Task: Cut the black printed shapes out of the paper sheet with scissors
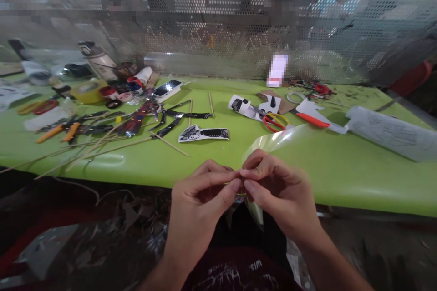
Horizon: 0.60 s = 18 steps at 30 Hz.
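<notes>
My left hand (pixel 201 191) and my right hand (pixel 276 186) meet fingertip to fingertip just in front of the green table's (pixel 341 168) near edge. Both pinch a clear plastic sheet (pixel 273 141), which curls up and away over the table behind my right hand. A strip of the same film hangs down below my fingers. A black-and-white printed cutout (pixel 204 133) lies on the table beyond my left hand.
Red-and-yellow scissors (pixel 276 121), a red-handled knife (pixel 309 118), thin wooden sticks (pixel 102 145), black strips (pixel 177 118), a phone (pixel 167 89), tape rolls (pixel 88 91) and pliers (pixel 61 132) litter the table. A plastic bag (pixel 392 132) lies right. A perforated screen (pixel 239 22) backs the table.
</notes>
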Each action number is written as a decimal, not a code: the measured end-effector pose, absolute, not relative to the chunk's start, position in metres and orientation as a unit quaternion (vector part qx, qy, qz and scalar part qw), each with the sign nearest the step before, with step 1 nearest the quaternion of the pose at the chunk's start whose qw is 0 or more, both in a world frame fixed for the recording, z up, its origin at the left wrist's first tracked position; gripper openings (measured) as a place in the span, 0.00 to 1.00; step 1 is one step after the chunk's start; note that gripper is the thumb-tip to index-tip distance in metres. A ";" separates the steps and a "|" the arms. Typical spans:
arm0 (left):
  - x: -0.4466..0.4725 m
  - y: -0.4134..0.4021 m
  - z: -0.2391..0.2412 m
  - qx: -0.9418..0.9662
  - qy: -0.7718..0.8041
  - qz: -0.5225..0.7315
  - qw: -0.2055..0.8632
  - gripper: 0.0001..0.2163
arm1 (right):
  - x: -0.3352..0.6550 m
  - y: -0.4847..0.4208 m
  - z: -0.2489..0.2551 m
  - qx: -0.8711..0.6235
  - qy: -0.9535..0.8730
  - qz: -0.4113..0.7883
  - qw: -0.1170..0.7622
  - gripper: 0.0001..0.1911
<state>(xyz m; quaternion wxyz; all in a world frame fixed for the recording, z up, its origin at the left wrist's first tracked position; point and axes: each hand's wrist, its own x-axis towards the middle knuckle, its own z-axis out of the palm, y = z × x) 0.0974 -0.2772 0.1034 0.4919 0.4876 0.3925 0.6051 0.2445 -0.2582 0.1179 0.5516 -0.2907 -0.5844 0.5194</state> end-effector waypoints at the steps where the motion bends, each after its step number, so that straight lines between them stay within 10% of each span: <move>1: 0.097 -0.277 0.103 0.483 0.395 0.601 0.500 0.09 | 0.245 -0.258 0.116 -0.287 -0.583 0.526 0.549 0.08; 18: 0.096 -0.278 0.106 0.464 0.406 0.579 0.534 0.08 | 0.247 -0.259 0.107 -0.283 -0.560 0.552 0.550 0.08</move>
